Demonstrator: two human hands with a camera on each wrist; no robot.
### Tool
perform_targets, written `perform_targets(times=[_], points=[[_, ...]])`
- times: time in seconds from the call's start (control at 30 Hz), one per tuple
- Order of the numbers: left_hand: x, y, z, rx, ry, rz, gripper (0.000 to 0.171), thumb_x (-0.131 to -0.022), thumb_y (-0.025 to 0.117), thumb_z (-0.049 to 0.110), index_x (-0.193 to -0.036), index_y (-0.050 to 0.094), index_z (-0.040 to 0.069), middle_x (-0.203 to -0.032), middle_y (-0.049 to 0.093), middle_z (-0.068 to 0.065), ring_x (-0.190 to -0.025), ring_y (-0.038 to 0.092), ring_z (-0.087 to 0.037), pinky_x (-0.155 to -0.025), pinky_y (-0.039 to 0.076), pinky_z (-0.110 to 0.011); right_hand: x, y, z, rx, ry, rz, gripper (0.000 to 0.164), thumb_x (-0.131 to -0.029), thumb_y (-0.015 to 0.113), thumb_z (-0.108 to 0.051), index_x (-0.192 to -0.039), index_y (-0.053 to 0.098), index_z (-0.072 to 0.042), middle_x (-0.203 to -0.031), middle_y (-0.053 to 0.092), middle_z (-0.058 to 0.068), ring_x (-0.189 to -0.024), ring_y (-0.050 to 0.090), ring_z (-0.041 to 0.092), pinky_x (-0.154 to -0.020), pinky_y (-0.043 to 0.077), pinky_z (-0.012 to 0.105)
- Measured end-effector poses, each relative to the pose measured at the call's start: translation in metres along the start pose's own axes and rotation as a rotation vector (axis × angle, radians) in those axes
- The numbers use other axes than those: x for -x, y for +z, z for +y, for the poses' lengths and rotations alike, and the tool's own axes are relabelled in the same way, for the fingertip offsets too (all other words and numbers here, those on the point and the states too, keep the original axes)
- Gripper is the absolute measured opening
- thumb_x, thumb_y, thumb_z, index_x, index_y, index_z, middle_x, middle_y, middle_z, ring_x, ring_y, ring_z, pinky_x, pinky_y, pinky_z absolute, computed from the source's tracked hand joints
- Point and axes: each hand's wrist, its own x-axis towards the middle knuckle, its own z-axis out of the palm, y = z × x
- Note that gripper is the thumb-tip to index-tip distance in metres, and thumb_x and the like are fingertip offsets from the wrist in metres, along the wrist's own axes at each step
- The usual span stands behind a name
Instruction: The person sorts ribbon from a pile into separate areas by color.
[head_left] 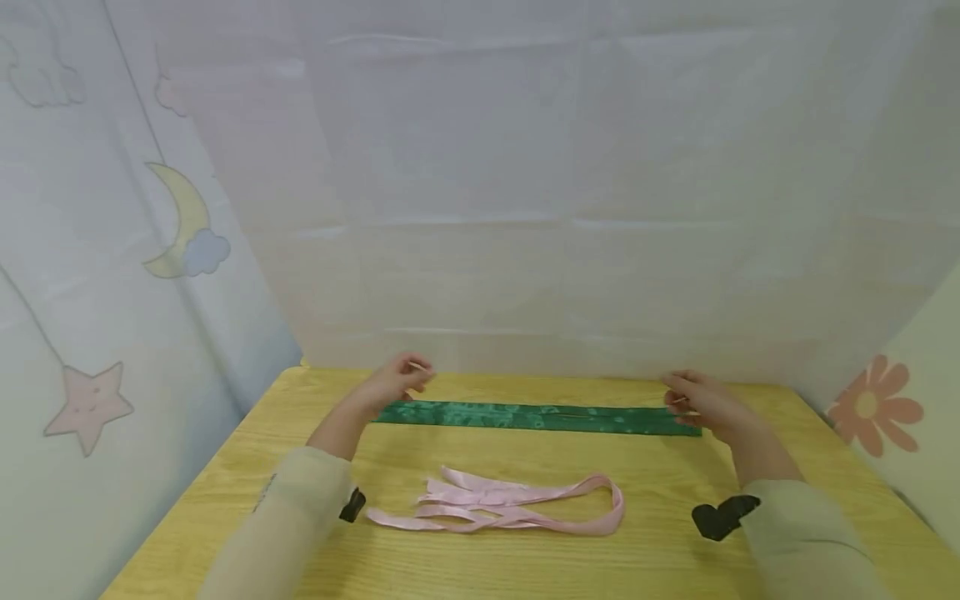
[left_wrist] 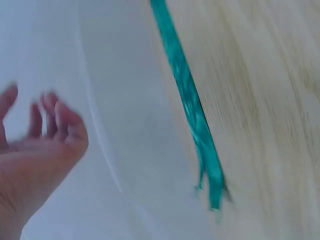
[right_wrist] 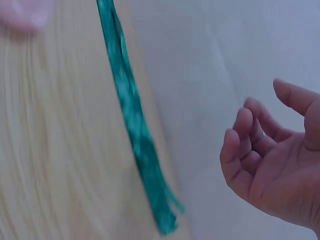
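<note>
A green satin ribbon (head_left: 517, 416) lies stretched crosswise on the table, its layers slightly parted along the length. At its left end, my left hand (head_left: 390, 385) hovers with loosely bent fingers and nothing in them. My right hand (head_left: 703, 403) is at the other end, its fingers also relaxed and bare. In the left wrist view the ribbon (left_wrist: 189, 97) splits into two tails at its end, apart from the hand (left_wrist: 42, 145). The right wrist view shows the ribbon's other end (right_wrist: 157, 200), again apart from the hand (right_wrist: 275, 160).
Nearer than the green ribbon, a looped pink ribbon (head_left: 483, 497) with several loose ends lies on the yellow wood-grain table (head_left: 525, 567). A pale sheet (head_left: 480, 275) hangs behind the table's far edge. Patterned side sheets carry a moon (head_left: 180, 221) and a flower (head_left: 873, 406).
</note>
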Motion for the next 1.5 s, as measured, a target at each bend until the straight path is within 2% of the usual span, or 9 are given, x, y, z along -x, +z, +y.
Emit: perform_targets(times=[0.07,0.17,0.3,0.4,0.57,0.83,1.1,1.27,1.5], points=[[-0.002,0.021,0.007,-0.219,0.063,-0.152,0.031,-0.095,0.055,0.023,-0.12,0.051,0.005,-0.111,0.054,-0.013,-0.1,0.052,-0.03,-0.078,0.045,-0.04,-0.004,0.016,-0.017,0.035,-0.042,-0.046,0.064,-0.098,0.042,-0.042,-0.138,0.024,0.005,-0.096,0.051,0.01,-0.081,0.054,0.018,-0.077,0.047,0.036],[-0.001,0.05,0.007,-0.513,0.081,-0.274,0.024,-0.092,0.061,0.021,-0.113,0.06,0.009,-0.103,0.057,-0.005,-0.094,0.056,-0.023,-0.076,0.047,-0.038,-0.008,0.039,-0.034,0.075,-0.085,-0.117,0.058,-0.097,0.046,-0.041,-0.133,0.033,0.002,-0.094,0.053,0.011,-0.083,0.054,0.022,-0.077,0.046,0.039],[0.004,0.073,-0.004,-0.676,0.062,-0.352,0.017,-0.086,0.067,0.02,-0.102,0.065,0.014,-0.093,0.06,0.002,-0.085,0.057,-0.015,-0.072,0.048,-0.032,-0.01,0.066,-0.042,0.104,-0.132,-0.196,0.051,-0.096,0.05,-0.038,-0.127,0.042,0.001,-0.089,0.055,0.011,-0.083,0.053,0.027,-0.076,0.046,0.042],[0.007,0.079,-0.009,-0.732,0.119,-0.368,0.007,-0.083,0.07,0.018,-0.088,0.065,0.017,-0.08,0.058,0.007,-0.071,0.054,-0.008,-0.064,0.046,-0.027,-0.011,0.081,-0.043,0.1,-0.169,-0.242,0.047,-0.095,0.052,-0.036,-0.125,0.045,0.0,-0.088,0.056,0.015,-0.084,0.053,0.028,-0.076,0.046,0.045],[0.01,0.075,0.005,-0.599,0.19,-0.394,0.012,-0.085,0.069,0.017,-0.078,0.059,0.017,-0.072,0.054,0.007,-0.062,0.045,-0.007,-0.057,0.04,-0.025,-0.012,0.107,-0.049,0.174,-0.236,-0.329,0.043,-0.094,0.054,-0.036,-0.123,0.052,-0.005,-0.105,0.058,0.013,-0.1,0.052,0.032,-0.084,0.043,0.05],[0.017,0.069,0.053,-0.426,0.262,-0.446,0.004,-0.088,0.065,0.018,-0.086,0.067,0.016,-0.077,0.063,0.006,-0.07,0.057,-0.014,-0.061,0.045,-0.025,-0.014,0.157,-0.067,0.325,-0.421,-0.531,0.042,-0.089,0.062,-0.033,-0.124,0.059,-0.011,-0.125,0.056,0.008,-0.121,0.045,0.032,-0.093,0.04,0.049],[0.026,0.058,0.071,-0.386,0.297,-0.412,0.004,-0.088,0.065,0.018,-0.085,0.067,0.016,-0.075,0.063,0.005,-0.069,0.055,-0.012,-0.062,0.046,-0.025,-0.014,0.165,-0.07,0.26,-0.444,-0.623,0.025,-0.088,0.065,-0.025,-0.107,0.07,-0.009,-0.102,0.068,0.003,-0.09,0.06,0.013,-0.076,0.049,0.031],[0.031,0.041,0.079,-0.273,0.321,-0.412,0.007,-0.088,0.065,0.017,-0.09,0.068,0.011,-0.079,0.063,0.0,-0.072,0.057,-0.014,-0.069,0.047,-0.03,-0.013,0.161,-0.069,0.314,-0.502,-0.592,0.021,-0.087,0.065,-0.027,-0.093,0.074,-0.009,-0.082,0.069,0.01,-0.06,0.044,0.006,-0.056,0.039,0.023],[0.036,0.01,0.081,-0.189,0.352,-0.319,0.011,-0.087,0.066,0.018,-0.091,0.068,0.008,-0.082,0.067,-0.004,-0.069,0.057,-0.018,-0.063,0.045,-0.03,-0.01,0.148,-0.063,0.355,-0.461,-0.557,0.023,-0.088,0.065,-0.028,-0.093,0.075,-0.008,-0.087,0.069,-0.004,-0.066,0.049,0.008,-0.061,0.041,0.026]])
